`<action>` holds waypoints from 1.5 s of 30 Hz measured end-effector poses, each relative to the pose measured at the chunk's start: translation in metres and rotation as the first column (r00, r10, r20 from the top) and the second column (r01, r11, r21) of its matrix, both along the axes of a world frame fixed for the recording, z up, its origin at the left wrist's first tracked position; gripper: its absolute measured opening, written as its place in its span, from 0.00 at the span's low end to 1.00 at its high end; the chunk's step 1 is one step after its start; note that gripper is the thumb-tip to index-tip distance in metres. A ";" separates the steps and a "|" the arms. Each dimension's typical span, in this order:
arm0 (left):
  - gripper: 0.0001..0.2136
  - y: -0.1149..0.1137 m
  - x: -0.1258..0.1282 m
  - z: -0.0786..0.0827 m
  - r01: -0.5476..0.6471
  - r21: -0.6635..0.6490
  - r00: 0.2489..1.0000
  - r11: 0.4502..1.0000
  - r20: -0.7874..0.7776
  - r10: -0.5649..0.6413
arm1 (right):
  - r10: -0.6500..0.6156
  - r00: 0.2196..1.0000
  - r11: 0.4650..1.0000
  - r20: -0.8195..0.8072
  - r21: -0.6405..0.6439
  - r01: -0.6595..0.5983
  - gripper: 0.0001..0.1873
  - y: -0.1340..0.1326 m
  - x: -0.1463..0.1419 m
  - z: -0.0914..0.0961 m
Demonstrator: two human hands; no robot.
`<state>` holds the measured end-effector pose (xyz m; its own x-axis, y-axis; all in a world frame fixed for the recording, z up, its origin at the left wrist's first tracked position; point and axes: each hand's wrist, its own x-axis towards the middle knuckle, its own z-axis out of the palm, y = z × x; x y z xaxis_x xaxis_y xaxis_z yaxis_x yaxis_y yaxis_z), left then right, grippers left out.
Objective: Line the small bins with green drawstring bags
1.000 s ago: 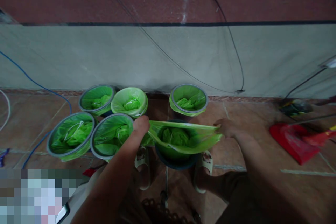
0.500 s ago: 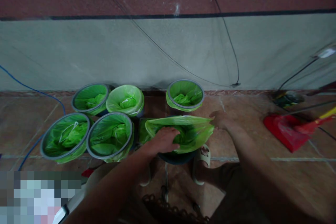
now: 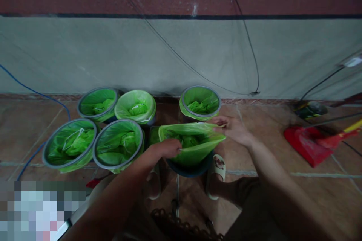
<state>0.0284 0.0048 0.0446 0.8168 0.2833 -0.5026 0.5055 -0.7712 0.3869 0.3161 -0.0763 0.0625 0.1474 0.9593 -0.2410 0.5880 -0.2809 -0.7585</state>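
A translucent green trash bag [image 3: 195, 154] stands loosely in a dark blue trash bin [image 3: 185, 173] between my feet. My left hand [image 3: 170, 148] is closed on the near left part of the bag's rim. My right hand [image 3: 230, 130] pinches the rim at the far right corner, so the mouth is drawn wide. Bunched green plastic lies down inside the bag. Just beyond it, close to the wall, is a bin [image 3: 220, 105] with a grey ring and a green liner.
Several more lined bins stand at the left, among them one with a grey rim [image 3: 141, 139]. A red dustpan [image 3: 302, 145] lies at the right. A blue cable [image 3: 42, 98] crosses the left floor, and a dark cable [image 3: 249, 41] hangs down the wall.
My left hand has moved from over the bag's mouth to its near rim and closed there. My right hand has shifted left along the rim, and the bag's near side is pulled up.
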 end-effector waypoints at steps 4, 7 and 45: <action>0.10 -0.003 0.002 0.000 -0.007 -0.045 1.000 0.999 0.009 0.008 | 0.402 0.906 0.915 0.131 -0.077 -0.395 0.28 -0.011 -0.071 -0.002; 0.12 -0.001 0.004 0.004 -0.015 -0.069 1.000 0.998 0.008 0.016 | 0.506 0.805 0.862 0.309 -0.186 -0.471 0.17 -0.015 -0.092 -0.010; 0.12 -0.006 0.011 0.008 -0.030 -0.023 0.997 0.999 -0.074 0.028 | 0.582 0.772 0.809 0.254 -0.275 -0.520 0.10 -0.009 -0.098 -0.007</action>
<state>0.0389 -0.0008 0.0527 0.7688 0.2933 -0.5683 0.5555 -0.7466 0.3661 0.2186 -0.0851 0.0556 -0.2964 0.8427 -0.4494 0.8774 0.0545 -0.4766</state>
